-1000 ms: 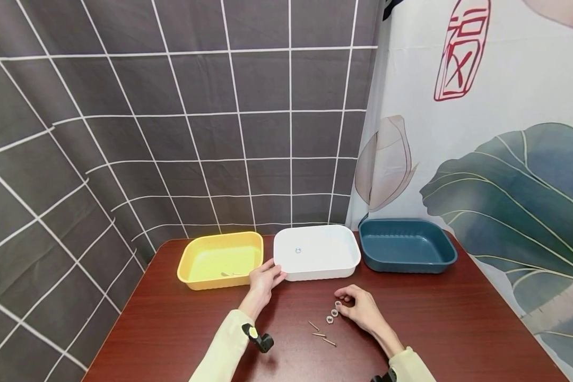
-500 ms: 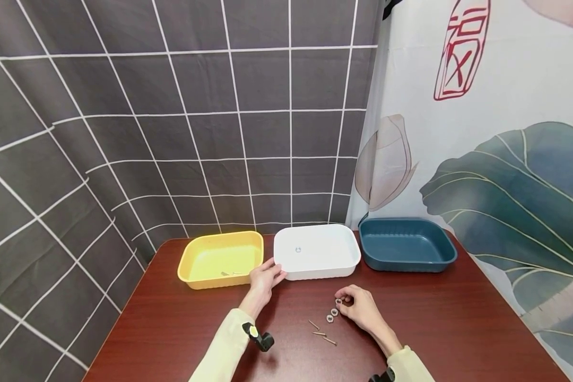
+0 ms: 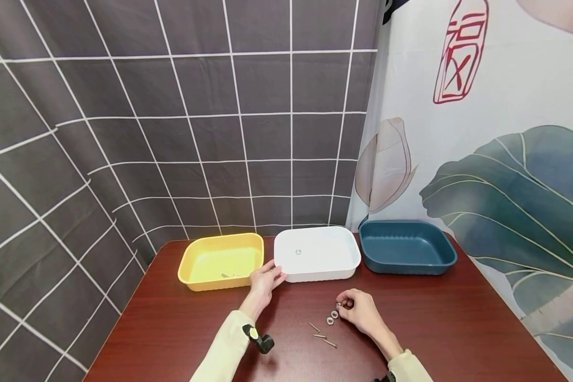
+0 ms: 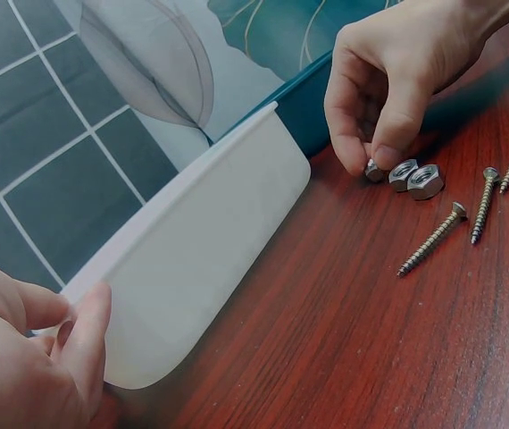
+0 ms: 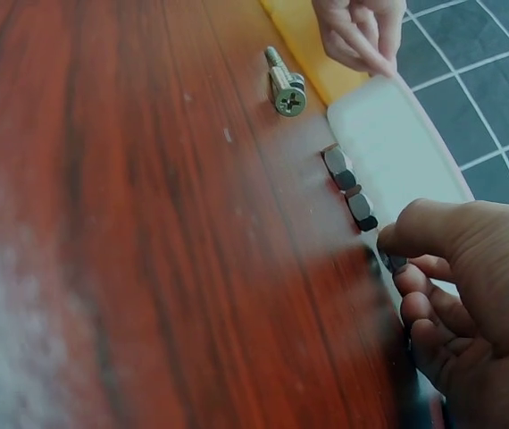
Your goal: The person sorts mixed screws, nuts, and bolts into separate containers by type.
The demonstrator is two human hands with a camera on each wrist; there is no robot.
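Two hex nuts (image 4: pixel 426 187) are lying side by side on the bench (image 3: pixel 172 329), and just beside them the right hand (image 3: pixel 359 312) is pinching a third nut (image 4: pixel 373 171) between thumb and finger. Whether this nut is touching the wood, I cannot tell. The left hand (image 3: pixel 263 279) is gripping the white tray (image 3: pixel 320 276) at its near left corner, and I think it is steadying it. Inside this tray one small ring-like piece (image 3: pixel 298 251), probably another nut, is resting.

For doing this pickup well, the thumb and finger should be pressing on opposite flat faces, since on the corners such a small nut could be turning and slipping away. The other fingers should be staying curled, so that they are not pushing the neighbouring nuts. I would be lifting straight up first, and only then moving sideways. The left hand should be holding lightly, because too much pull could be tilting the tray.

Three cross-head screws (image 4: pixel 429 239) are lying nearer to the person. The yellow tray (image 3: pixel 210 286) and the dark blue tray (image 3: pixel 410 267) are standing at the left and right of the white one.
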